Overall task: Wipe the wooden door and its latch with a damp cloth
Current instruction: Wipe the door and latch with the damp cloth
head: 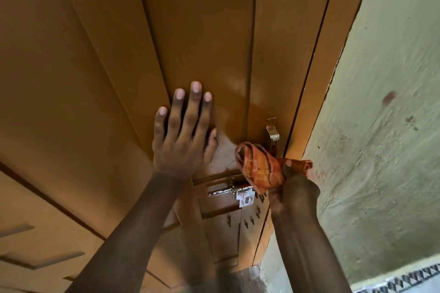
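The left hand (pixel 182 135) lay flat and fully spread against the wooden door (pixel 195 31), holding nothing, just left of and above the latch (pixel 229 189). The right hand (pixel 294 191) was closed around a bunched orange cloth (pixel 260 169), pressed at the latch's right end, below a metal handle (pixel 273 134), near the green wall (pixel 381 126).

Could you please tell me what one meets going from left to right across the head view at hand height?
Wooden door → left hand flat on it → orange cloth → right hand gripping the cloth → green wall.
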